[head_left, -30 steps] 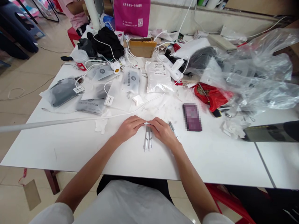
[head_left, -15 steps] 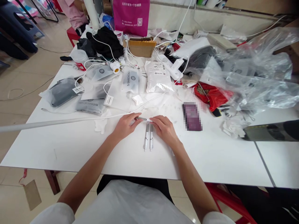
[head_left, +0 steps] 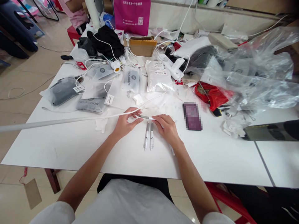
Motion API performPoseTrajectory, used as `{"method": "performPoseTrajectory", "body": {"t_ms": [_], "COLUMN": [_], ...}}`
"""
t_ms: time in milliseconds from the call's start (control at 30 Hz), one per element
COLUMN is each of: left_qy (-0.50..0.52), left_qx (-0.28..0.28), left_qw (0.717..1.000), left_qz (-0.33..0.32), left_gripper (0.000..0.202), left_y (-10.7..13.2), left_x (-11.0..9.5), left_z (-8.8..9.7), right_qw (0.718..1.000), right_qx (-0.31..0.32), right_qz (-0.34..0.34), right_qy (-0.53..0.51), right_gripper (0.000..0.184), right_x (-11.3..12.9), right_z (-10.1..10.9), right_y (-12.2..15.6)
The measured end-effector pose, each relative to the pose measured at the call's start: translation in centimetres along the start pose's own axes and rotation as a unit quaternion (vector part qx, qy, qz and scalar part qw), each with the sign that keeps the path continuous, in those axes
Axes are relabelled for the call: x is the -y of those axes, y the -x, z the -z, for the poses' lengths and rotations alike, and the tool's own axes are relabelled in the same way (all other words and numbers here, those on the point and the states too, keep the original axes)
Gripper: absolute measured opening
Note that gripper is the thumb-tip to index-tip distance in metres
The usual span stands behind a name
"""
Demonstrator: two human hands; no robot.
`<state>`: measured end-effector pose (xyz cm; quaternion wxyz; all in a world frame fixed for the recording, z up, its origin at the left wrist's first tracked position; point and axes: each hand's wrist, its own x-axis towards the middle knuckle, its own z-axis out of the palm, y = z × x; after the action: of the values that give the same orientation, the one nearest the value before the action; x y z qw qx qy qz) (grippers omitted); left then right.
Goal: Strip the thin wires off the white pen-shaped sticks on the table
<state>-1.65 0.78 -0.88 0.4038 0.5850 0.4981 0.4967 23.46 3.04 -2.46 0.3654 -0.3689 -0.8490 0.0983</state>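
on the pouch (head_left: 90, 103): "rockbros"

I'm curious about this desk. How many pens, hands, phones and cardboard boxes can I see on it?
Pens lying side by side: 2
Pen held between the left hand and right hand, at: 1
Hands: 2
Phones: 1
Cardboard boxes: 1
Total: 7

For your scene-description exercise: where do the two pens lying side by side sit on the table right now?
The two pens lie near the table's front edge, between the left hand and right hand.
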Motion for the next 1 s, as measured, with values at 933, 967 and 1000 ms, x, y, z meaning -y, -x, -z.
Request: {"method": "performPoseTrajectory", "body": {"t_ms": [933, 967, 1000], "left_qy": [-0.035, -0.035, -0.036], "left_qx": [-0.008, -0.013, -0.018], "left_qw": [0.999, 0.998, 0.998], "left_qz": [-0.04, -0.041, -0.041], "left_gripper": [0.023, 0.023, 0.023], "left_y": [0.1, 0.0, 0.0], "left_x": [-0.2, -0.2, -0.2], "left_z": [-0.2, -0.1, 0.0], "right_qw": [0.804, 0.786, 0.769], "right_qx": [-0.165, -0.176, -0.189], "right_qz": [-0.234, -0.239, -0.244], "right_qy": [-0.521, -0.542, -0.56], "right_gripper": [0.049, 0.051, 0.052], "right_x": [-3.1, -3.4, -3.7], "right_z": [4.0, 4.3, 4.6], "right_y": [-1.1, -1.0, -0.9]}}
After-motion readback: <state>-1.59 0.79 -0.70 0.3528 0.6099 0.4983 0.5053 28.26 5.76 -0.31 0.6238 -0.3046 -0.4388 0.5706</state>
